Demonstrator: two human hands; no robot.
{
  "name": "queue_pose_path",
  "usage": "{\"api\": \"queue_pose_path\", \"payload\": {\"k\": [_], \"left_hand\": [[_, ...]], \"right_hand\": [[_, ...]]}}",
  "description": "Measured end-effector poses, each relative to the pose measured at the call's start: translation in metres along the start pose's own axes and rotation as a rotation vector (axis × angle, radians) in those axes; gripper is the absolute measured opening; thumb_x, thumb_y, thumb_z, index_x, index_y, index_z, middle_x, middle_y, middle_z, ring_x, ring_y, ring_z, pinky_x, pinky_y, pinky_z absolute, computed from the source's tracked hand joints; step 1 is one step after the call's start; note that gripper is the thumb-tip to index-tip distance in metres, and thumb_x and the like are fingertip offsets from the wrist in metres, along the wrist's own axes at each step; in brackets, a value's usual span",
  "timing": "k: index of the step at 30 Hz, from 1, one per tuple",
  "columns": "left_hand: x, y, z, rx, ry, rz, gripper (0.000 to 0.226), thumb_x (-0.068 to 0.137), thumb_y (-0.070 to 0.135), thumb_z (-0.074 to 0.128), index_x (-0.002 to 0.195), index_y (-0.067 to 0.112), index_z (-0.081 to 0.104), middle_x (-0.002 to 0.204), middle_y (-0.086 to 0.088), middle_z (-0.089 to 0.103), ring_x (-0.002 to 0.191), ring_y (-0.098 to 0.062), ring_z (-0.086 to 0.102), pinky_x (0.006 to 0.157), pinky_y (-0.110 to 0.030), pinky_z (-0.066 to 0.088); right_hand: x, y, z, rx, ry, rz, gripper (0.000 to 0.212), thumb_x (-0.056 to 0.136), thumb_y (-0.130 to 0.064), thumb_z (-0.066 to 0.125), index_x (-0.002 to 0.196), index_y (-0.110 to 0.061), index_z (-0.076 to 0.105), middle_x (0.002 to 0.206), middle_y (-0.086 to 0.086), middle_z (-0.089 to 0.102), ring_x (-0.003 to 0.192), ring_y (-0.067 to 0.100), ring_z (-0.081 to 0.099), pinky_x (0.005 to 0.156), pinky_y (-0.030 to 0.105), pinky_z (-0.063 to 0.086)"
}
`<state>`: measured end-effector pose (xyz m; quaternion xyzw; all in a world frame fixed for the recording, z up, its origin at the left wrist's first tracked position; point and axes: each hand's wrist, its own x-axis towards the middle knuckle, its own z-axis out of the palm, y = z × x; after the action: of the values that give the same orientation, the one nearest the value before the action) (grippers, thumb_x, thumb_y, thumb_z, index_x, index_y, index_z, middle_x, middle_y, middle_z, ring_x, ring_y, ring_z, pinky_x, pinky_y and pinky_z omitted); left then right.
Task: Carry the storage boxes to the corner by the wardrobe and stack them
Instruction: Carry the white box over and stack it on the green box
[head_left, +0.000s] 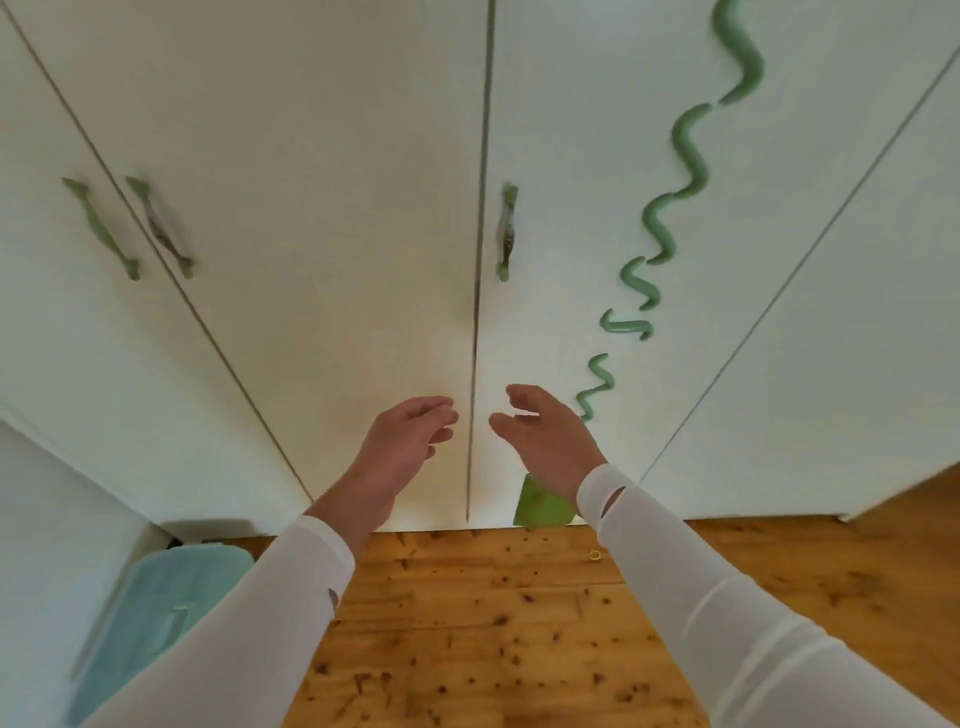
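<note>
Below, pale blue storage box (156, 618) lidded, contents hidden, left hand (402, 447) and right hand (545, 439) fingers loosely spread, empty

Knotty wood floor (493, 623); smooth matt white wardrobe (311, 208); glossy green handles (506, 234)

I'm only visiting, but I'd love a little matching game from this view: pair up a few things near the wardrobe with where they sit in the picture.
Things:
1. pale blue storage box
2. wavy green decoration
3. small yellow ring
4. left hand

Places:
A. on the wooden floor
B. raised, empty, before the wardrobe doors
C. bottom left corner beside the wardrobe
D. running up the right-hand door

Pairs: 1-C, 2-D, 3-A, 4-B
</note>
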<state>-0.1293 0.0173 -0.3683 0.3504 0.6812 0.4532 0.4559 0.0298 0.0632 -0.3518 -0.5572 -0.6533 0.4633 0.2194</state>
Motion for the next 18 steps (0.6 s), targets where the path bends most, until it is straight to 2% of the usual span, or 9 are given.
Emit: {"api": "queue_pose_path", "payload": {"k": [4, 8, 10, 13, 15, 18], "left_hand": [[-0.003, 0.026, 0.062, 0.039, -0.079, 0.046, 0.013, 0.097, 0.031, 0.055, 0.107, 0.033, 0.063, 0.111, 0.01, 0.068, 0.101, -0.007, 0.063, 0.087, -0.026, 0.048], [-0.006, 0.049, 0.126, 0.046, -0.171, 0.065, 0.014, 0.097, 0.029, 0.056, 0.106, 0.03, 0.067, 0.106, 0.01, 0.071, 0.099, -0.007, 0.065, 0.082, -0.025, 0.049], [-0.008, 0.06, 0.162, 0.0, -0.23, 0.041, 0.018, 0.096, 0.029, 0.057, 0.109, 0.025, 0.069, 0.102, 0.009, 0.074, 0.098, -0.01, 0.068, 0.083, -0.027, 0.051], [-0.014, 0.075, 0.221, -0.038, -0.317, 0.018, 0.024, 0.095, 0.03, 0.059, 0.114, 0.018, 0.068, 0.105, 0.004, 0.074, 0.101, -0.014, 0.068, 0.093, -0.033, 0.051], [-0.018, 0.083, 0.257, -0.031, -0.364, 0.019, 0.025, 0.095, 0.029, 0.058, 0.116, 0.017, 0.067, 0.108, 0.003, 0.073, 0.102, -0.015, 0.068, 0.094, -0.033, 0.05], [-0.023, 0.096, 0.307, 0.003, -0.413, 0.036, 0.025, 0.096, 0.028, 0.057, 0.118, 0.018, 0.066, 0.11, 0.004, 0.072, 0.103, -0.013, 0.067, 0.093, -0.031, 0.05]], "right_hand": [[-0.011, 0.029, -0.062, 0.052, 0.07, 0.018, 0.05, 0.091, -0.035, 0.058, 0.138, -0.025, 0.045, 0.138, -0.007, 0.049, 0.12, 0.013, 0.051, 0.096, 0.033, 0.046], [-0.022, 0.06, -0.125, 0.077, 0.162, 0.042, 0.047, 0.092, -0.035, 0.057, 0.136, -0.025, 0.046, 0.137, -0.007, 0.05, 0.118, 0.012, 0.052, 0.089, 0.024, 0.038], [-0.028, 0.077, -0.157, 0.101, 0.208, 0.052, 0.046, 0.092, -0.036, 0.058, 0.135, -0.026, 0.046, 0.137, -0.008, 0.05, 0.118, 0.012, 0.052, 0.089, 0.024, 0.037], [-0.039, 0.107, -0.208, 0.139, 0.304, 0.077, 0.045, 0.092, -0.036, 0.057, 0.135, -0.026, 0.047, 0.137, -0.007, 0.051, 0.113, 0.011, 0.052, 0.09, 0.025, 0.037], [-0.047, 0.126, -0.24, 0.169, 0.375, 0.101, 0.045, 0.093, -0.036, 0.056, 0.135, -0.026, 0.047, 0.136, -0.008, 0.051, 0.108, 0.008, 0.049, 0.09, 0.024, 0.037], [-0.064, 0.154, -0.285, 0.254, 0.462, 0.149, 0.045, 0.093, -0.036, 0.056, 0.136, -0.027, 0.047, 0.136, -0.009, 0.051, 0.112, 0.011, 0.05, 0.097, 0.029, 0.039]]}}
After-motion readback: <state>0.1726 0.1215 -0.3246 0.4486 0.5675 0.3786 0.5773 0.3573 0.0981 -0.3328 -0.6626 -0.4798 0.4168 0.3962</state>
